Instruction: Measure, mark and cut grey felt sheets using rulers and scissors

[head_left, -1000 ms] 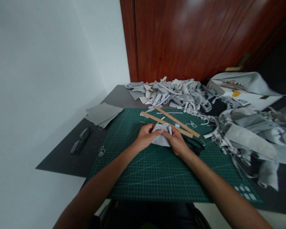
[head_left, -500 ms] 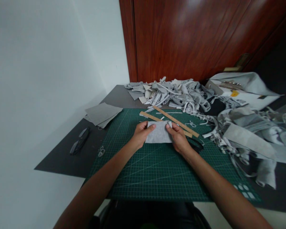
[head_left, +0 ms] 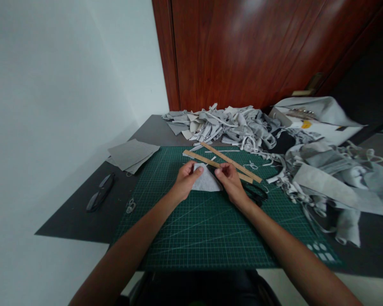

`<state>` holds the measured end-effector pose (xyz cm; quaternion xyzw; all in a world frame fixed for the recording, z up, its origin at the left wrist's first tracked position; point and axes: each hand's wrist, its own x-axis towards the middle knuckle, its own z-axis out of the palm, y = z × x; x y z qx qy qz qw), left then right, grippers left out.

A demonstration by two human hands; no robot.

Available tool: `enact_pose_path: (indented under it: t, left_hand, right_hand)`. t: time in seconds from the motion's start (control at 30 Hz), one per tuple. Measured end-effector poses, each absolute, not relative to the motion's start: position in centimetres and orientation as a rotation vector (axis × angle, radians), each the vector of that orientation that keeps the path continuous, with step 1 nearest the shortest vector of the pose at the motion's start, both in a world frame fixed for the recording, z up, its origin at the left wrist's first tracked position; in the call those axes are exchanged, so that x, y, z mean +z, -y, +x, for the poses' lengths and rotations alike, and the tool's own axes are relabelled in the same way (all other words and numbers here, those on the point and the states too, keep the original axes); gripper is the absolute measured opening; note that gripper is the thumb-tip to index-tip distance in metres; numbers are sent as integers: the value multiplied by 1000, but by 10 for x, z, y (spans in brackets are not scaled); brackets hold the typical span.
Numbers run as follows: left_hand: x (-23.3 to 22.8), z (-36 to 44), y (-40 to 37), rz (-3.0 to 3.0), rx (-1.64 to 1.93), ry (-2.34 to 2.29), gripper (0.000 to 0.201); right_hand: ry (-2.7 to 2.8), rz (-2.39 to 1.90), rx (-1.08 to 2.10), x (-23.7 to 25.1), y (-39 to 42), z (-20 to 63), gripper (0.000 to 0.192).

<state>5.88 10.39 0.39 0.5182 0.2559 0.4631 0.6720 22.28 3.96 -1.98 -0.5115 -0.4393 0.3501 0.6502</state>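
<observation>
Your left hand (head_left: 185, 180) and your right hand (head_left: 230, 182) both hold the small light grey piece of felt-like fabric (head_left: 205, 182), which lies on the dark green cutting mat with its white grid (head_left: 210, 229), near the far edge of the mat. The fingers of the left hand pinch the left upper corner; the fingers of the right hand are closed narrowly on the right side, where a corner seems folded over, so the piece now looks nearly triangular. I judge that the folding is only begun: one fold is in progress, nothing is pressed flat, and no cut is visible on this piece.

Just behind the hands lie two long thin wooden strips (head_left: 225, 162), crossing each other. The black scissors (head_left: 257, 193) lie just beside your right wrist, partly covered by it. A big heap of grey fabric offcuts (head_left: 230, 125) fills the far side of the table (head_left: 76, 212).

Hard to see: the underside of the fold, the exact grip of the right fingertips, and the dark object (head_left: 98, 196) on the left, perhaps spectacles.
</observation>
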Motion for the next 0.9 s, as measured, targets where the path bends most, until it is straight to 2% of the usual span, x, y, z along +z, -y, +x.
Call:
enact_pose_path:
  t: [0.1,0.17,0.3,0.4,0.57,0.9]
  left_hand:
    - [4,58,-102,1189,988,-541,50]
    - [4,56,-101,1216,927,-511,52]
    - [5,54,-100,1278,852,-504,50]
    - [4,55,-102,1269,936,-539,49]
    - [3,57,-110,1235,1068,-587,47]
    - [-2,57,-112,1203,1141,-633,40]
  right_hand:
    - [1018,-1071,884,-17,-37,218,75]
    - [1005,-1032,1001,-15,-35,215,78]
    - [915,-1053,1134,-13,-34,216,52]
    - [884,-1031,1105,-13,-36,221,40]
    - [905,-1038,853,-16,-41,228,34]
    - [947,-1087,612,-16,-36,226,28]
